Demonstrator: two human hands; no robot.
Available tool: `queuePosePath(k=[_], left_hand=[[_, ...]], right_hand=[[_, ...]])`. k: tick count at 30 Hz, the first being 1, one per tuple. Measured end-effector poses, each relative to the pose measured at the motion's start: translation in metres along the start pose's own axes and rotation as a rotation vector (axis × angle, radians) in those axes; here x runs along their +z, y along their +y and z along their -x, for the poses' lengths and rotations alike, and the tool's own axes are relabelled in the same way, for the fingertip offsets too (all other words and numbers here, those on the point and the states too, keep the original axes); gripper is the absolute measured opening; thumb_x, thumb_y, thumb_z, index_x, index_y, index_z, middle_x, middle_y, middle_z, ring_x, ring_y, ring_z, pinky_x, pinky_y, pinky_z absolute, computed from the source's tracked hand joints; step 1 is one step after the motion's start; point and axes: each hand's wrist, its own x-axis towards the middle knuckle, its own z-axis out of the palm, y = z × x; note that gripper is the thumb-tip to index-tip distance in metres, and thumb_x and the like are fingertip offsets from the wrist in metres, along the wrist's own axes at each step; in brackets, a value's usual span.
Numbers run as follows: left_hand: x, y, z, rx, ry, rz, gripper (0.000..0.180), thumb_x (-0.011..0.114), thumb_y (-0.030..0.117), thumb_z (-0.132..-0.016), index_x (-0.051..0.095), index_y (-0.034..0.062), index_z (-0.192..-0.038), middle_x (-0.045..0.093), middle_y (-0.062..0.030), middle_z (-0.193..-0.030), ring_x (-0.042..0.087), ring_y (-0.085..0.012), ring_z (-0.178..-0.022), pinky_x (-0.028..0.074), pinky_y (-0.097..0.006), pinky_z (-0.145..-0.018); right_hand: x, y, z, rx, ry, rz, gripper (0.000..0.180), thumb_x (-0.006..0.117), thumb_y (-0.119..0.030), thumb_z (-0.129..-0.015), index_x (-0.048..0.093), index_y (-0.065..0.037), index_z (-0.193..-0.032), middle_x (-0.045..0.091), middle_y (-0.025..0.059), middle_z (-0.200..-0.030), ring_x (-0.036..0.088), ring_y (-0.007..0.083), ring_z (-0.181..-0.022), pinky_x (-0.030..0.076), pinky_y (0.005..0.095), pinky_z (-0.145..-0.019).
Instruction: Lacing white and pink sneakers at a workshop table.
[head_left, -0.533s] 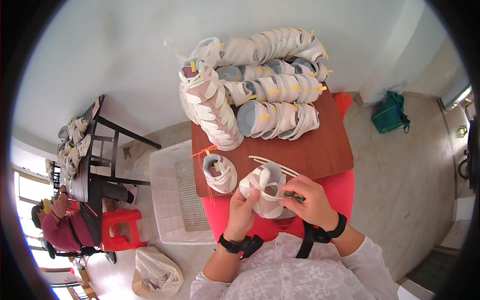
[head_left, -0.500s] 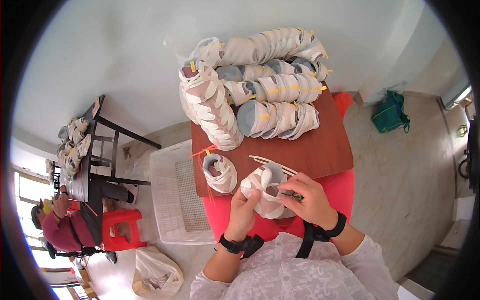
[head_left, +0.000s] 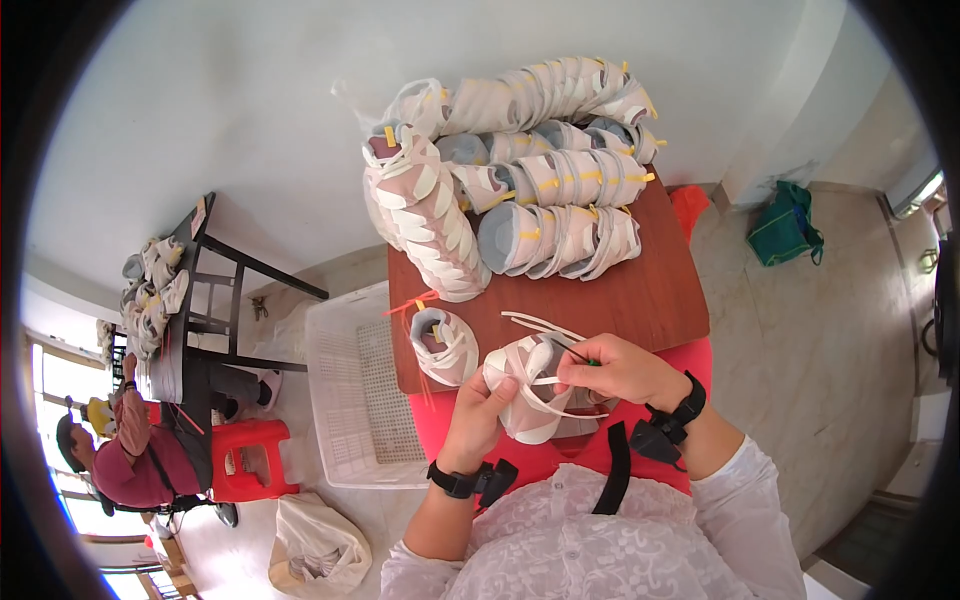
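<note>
Shoe (head_left: 527, 418) (whitish) sits between both hands (head_left: 478, 425) (head_left: 625, 372) — left gripping.

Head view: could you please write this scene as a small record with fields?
Left hand: holds a pale shoe upper
Right hand: holds a thin tool with a green part, partly hidden
Brown table: bears rows of nested uppers
Left of held upper: a single upper
Left of table: a white crate
Far left: a seated co-worker at a black table
</note>
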Motion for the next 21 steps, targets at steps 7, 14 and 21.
queuePosePath(k=[7, 14, 21], left_hand=[[0.003, 0.002, -0.002, 0.040, 0.004, -0.100, 0.034, 0.059, 0.016, -0.094, 0.054, -0.0006, -0.123, 0.063, -0.0062, -0.114, 0.059, -0.0129, -0.101, 0.047, -0.030, -0.089], [0.008, 0.004, 0.001, 0.026, -0.035, -0.129, 0.036, 0.060, 0.017, -0.094, 0.054, 0.0001, -0.124, 0.063, -0.0060, -0.115, 0.058, -0.0125, -0.102, 0.047, -0.030, -0.089], [0.013, -0.011, 0.006, 0.026, -0.054, -0.034, 0.033, 0.058, 0.012, -0.094, 0.053, 0.0009, -0.125, 0.061, -0.0063, -0.116, 0.058, -0.0127, -0.104, 0.047, -0.031, -0.090]], right_hand=[[0.006, 0.005, 0.005, -0.153, 0.236, 0.207, 0.021, 0.065, -0.022, -0.087, 0.063, -0.002, -0.080, 0.059, 0.0010, -0.066, 0.052, 0.0080, -0.064, 0.042, 0.0292, -0.059], [0.026, 0.023, 0.006, -0.575, 0.730, 0.685, 0.019, 0.070, -0.020, -0.079, 0.067, -0.003, -0.086, 0.062, 0.0077, -0.088, 0.062, 0.0233, -0.061, 0.049, 0.0330, -0.060], [0.030, 0.029, 0.000, -0.687, 0.543, 0.667, 0.016, 0.069, -0.017, -0.077, 0.071, -0.005, -0.087, 0.064, 0.0109, -0.093, 0.063, 0.0291, -0.063, 0.050, 0.0364, -0.061]])
